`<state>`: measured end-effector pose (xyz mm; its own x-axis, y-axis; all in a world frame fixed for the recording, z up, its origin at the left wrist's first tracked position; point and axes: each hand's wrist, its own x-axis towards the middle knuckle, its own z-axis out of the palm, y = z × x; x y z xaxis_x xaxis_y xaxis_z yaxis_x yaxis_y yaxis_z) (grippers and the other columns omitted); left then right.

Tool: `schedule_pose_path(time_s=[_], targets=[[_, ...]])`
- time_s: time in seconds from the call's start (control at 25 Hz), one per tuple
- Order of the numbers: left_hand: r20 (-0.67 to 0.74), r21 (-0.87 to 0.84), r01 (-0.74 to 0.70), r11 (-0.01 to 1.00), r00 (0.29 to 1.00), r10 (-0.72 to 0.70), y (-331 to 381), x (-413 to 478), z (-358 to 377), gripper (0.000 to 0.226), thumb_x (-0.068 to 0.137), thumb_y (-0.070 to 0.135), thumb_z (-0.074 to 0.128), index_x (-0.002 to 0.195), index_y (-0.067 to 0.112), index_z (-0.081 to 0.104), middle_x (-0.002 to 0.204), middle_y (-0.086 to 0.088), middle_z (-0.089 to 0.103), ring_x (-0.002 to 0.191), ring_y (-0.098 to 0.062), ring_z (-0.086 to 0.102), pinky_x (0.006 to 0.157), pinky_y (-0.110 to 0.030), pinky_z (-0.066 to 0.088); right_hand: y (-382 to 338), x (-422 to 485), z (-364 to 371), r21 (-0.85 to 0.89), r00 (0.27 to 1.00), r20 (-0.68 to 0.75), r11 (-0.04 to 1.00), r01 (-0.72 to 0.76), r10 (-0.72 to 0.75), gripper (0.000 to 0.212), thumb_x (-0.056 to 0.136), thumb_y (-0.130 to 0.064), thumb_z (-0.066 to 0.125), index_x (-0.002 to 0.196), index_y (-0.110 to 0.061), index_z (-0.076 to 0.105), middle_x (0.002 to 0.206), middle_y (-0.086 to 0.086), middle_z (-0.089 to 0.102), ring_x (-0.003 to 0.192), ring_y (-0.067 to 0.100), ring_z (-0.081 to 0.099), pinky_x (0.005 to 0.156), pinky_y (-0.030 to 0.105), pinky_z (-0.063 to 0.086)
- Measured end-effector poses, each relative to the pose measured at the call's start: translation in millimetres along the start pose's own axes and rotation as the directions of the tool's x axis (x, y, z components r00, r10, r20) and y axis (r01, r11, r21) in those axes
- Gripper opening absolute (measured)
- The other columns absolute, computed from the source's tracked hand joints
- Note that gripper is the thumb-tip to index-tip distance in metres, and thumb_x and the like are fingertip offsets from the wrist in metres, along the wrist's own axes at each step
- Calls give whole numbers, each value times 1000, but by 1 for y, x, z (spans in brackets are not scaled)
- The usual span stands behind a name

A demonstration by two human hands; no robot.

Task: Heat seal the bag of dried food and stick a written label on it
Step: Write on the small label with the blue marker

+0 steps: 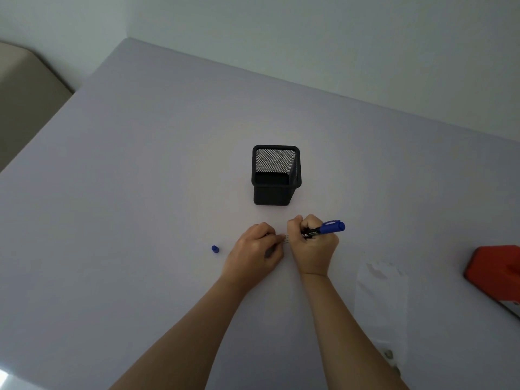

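Our right hand (312, 243) grips uncapped marker (323, 229), writing; left hand (256, 250) pins small label (286, 238), probably stopping slip. Cap (215, 249) parked aside.

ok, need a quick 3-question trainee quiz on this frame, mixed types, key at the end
1. True or false: the mesh pen holder has pens standing in it.
2. Multiple choice: where does the blue marker cap lie? A) inside the pen holder B) on the table, on the person's left of the left hand C) on the red heat sealer
3. Fill in: the right hand grips a blue ____ over the small label, which the left hand steadies.

Key: 1 false, it looks empty. 2 B. 3 marker.
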<state>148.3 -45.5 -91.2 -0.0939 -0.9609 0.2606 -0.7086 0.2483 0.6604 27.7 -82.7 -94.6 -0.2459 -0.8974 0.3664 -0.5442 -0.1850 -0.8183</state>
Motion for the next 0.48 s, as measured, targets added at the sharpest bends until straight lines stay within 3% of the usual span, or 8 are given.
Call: schedule_pose_path(time_s=[0.32,0.48], targets=[[0,4,-5,1000,1000,5,1,0,0,23,82,17,54,83,4,72,76,-8,60,68,-16,52,64,-22,43,-2,-1,1,43,999,33,999,1,-3,37,79,-18,52,49,-1,39,42,12,40,39,27,37,41,33,35],[-4,4,0,1000,1000,0,0,0,0,23,82,17,54,83,4,73,77,-8,60,67,-17,54,64,-19,42,0,0,3,11,999,-11,1000,-30,30,38,79,-21,51,48,-1,38,40,13,40,43,25,36,45,16,29]])
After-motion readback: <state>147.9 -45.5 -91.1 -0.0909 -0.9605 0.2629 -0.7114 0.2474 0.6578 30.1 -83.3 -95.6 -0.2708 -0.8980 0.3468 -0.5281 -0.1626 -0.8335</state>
